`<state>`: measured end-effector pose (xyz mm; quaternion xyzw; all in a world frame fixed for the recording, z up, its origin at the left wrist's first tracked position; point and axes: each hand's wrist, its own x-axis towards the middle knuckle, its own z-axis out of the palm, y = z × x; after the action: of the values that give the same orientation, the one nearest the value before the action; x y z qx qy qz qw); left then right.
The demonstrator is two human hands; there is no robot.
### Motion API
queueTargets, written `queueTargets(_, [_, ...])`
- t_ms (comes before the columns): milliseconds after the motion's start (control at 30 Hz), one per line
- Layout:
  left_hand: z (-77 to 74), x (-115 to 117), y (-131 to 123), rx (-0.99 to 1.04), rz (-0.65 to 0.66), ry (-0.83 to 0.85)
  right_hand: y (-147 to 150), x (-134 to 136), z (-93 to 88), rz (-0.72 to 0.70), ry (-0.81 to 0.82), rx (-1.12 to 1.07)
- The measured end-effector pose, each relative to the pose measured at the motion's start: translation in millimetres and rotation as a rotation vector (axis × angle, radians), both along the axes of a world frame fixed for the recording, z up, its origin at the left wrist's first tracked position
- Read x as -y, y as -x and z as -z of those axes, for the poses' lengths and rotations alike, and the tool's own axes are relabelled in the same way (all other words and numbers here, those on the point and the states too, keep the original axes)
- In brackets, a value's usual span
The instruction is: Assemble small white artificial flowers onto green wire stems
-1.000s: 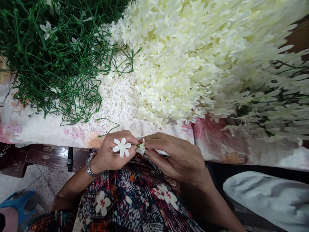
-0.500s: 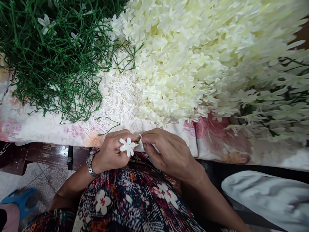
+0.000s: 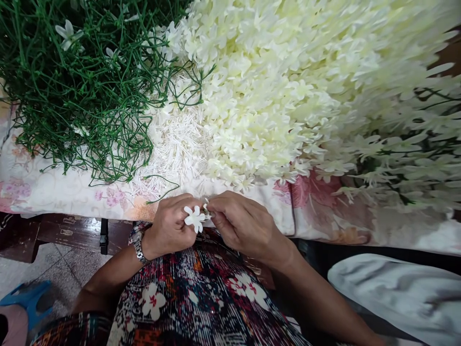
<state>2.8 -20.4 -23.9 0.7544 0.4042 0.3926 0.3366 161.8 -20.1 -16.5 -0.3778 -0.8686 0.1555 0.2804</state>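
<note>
My left hand (image 3: 170,222), with a metal-banded watch at the wrist, is closed round an artificial flower stem that is mostly hidden in the fingers. A white five-petalled artificial flower (image 3: 194,218) shows at its thumb side. My right hand (image 3: 245,226) pinches beside it, thumb and forefinger closed on a small white piece (image 3: 206,206) at the stem's tip; its exact kind is hard to make out. Both hands meet over my lap at the table's front edge. Just beyond them lie thin white stamens (image 3: 180,144) in a loose heap.
Green plastic stems (image 3: 90,91) are piled at the left. A large heap of cream-white petals (image 3: 266,105) covers the middle and right. Assembled white flower sprays (image 3: 403,158) lie far right. Floral cloth (image 3: 65,194) covers the table. A blue stool (image 3: 29,300) stands lower left.
The white flower in my left hand has shifted slightly right and up, closer to my right fingers. My right fingertips have moved a little at the stem's tip.
</note>
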Motion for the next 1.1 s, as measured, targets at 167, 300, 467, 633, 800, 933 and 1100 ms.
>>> queueTargets(167, [1.5, 1, -1, 0.018, -0.038, 0.012, 3, 0, 6.3, 0.007, 0.006, -0.058])
queueTargets(300, [-4.6, 1, -1, 0.004, -0.035, 0.063, 3, -3, 6.7, 0.036, 0.040, -0.149])
queueTargets(467, [-19.6, 0, -3, 0.017, -0.018, 0.117, -3, -5, -1.7, 0.089, 0.037, -0.253])
queueTargets(633, [-21.5, -2, -3, 0.010, -0.027, 0.133, -5, -4, -4.4, 0.060, 0.022, -0.267])
queueTargets(800, [-18.3, -2, -5, 0.009, -0.044, 0.099, -6, -5, -4.5, 0.034, 0.025, -0.261])
queueTargets(933, [-14.5, -2, -8, 0.047, -0.058, 0.069, -6, -6, -3.4, 0.043, -0.015, -0.236])
queueTargets(1100, [-6.5, -2, -12, 0.077, -0.081, 0.067, -4, -7, 1.8, 0.059, -0.025, -0.236])
